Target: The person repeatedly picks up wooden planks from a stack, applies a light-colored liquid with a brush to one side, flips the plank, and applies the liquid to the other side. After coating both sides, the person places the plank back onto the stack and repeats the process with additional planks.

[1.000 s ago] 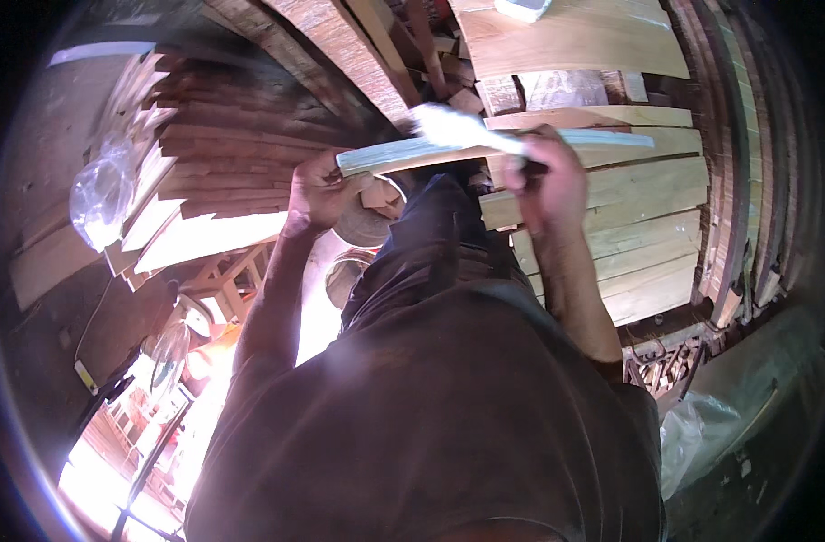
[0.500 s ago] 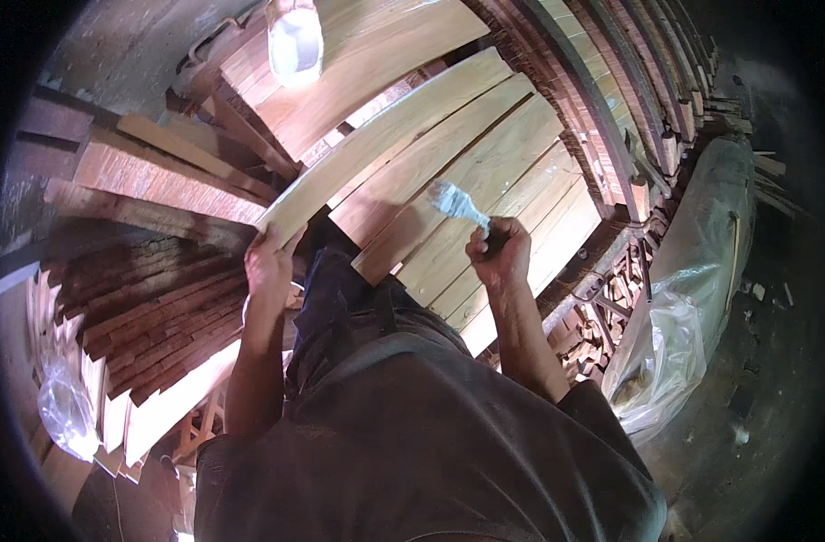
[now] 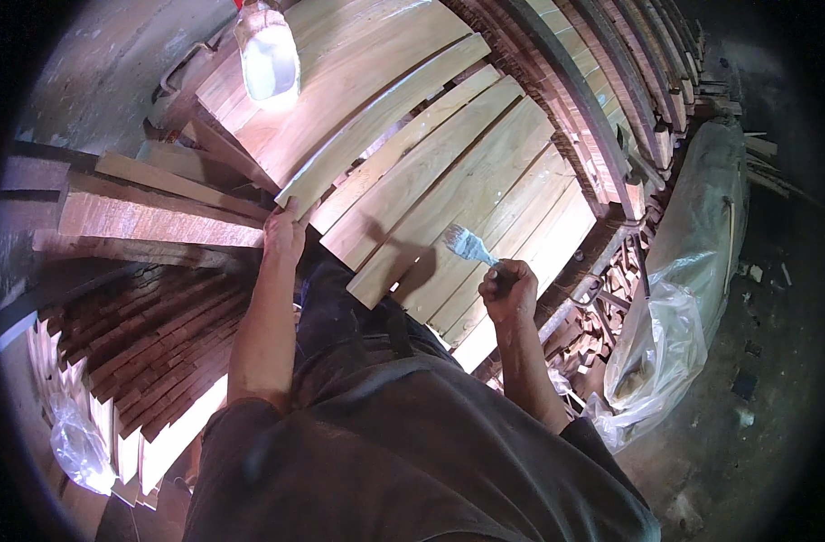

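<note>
My left hand (image 3: 285, 233) is closed on the near end of a pale wooden board (image 3: 385, 106) whose edge carries a whitish wet streak. That board lies against the joined panel (image 3: 340, 68) behind it. In my right hand (image 3: 510, 289) is a paintbrush (image 3: 470, 245), its bristles coated white and pointing up and to the left. The brush is held above several loose pale boards (image 3: 449, 190) lying side by side, and its shadow falls on them. At the far left of the boards stands a cut-open container (image 3: 272, 68) with white, glue-like liquid inside.
Stacked dark wood strips (image 3: 178, 334) and thicker timbers (image 3: 159, 217) lie to my left. Clamp bars (image 3: 566, 99) line the far right of the boards. A long plastic-wrapped bundle (image 3: 684, 262) lies at the right, beside wood offcuts (image 3: 616, 289).
My left hand has moved the held board away from me, up against the panel behind. My right hand with the brush has shifted slightly right and nearer.
</note>
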Motion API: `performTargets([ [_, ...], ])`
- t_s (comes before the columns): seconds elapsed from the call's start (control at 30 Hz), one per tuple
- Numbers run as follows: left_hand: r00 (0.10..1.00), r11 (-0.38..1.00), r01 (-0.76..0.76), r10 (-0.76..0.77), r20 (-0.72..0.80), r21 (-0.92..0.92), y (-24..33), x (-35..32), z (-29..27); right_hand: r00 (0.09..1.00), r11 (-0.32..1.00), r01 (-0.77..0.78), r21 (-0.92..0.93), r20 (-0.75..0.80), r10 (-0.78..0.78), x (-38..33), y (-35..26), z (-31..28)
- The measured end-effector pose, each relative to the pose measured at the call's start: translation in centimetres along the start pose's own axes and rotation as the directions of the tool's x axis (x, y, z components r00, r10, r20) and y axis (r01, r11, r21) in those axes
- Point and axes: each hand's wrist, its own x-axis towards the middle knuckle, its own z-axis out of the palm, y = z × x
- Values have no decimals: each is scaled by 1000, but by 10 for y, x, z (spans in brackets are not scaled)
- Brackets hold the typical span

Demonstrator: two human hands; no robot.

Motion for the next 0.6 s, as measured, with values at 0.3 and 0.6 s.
performTargets([
  [0.3, 967, 712, 141, 50, -250, 688, 24, -8, 24, 998, 999, -25, -25, -51, 24, 9, 20, 8],
  [0.6, 725, -270, -373, 512, 460, 888, 32, -16, 80, 990, 1000, 1, 15, -141, 1, 15, 22, 5],
])
